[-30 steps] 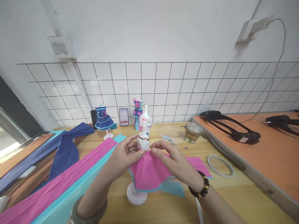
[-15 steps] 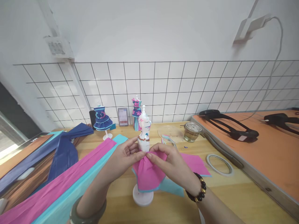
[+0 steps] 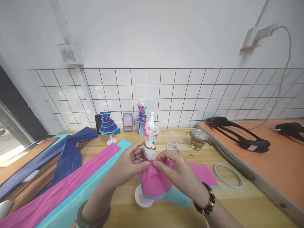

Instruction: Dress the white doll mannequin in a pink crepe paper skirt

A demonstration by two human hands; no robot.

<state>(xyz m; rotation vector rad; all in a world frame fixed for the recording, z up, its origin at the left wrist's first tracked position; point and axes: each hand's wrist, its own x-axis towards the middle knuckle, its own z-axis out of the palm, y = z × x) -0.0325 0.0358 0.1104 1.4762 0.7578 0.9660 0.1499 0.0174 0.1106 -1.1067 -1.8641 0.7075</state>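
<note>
Right hand (image 3: 180, 171) against the pink skirt (image 3: 154, 186), beside the white mannequin (image 3: 150, 151).

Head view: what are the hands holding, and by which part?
The left hand and right hand pinch the pink fabric by its gathered top edge.

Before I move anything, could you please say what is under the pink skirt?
Under it, a light blue layer and most of the round white base show. Whatever joins base and mannequin is covered.
</note>
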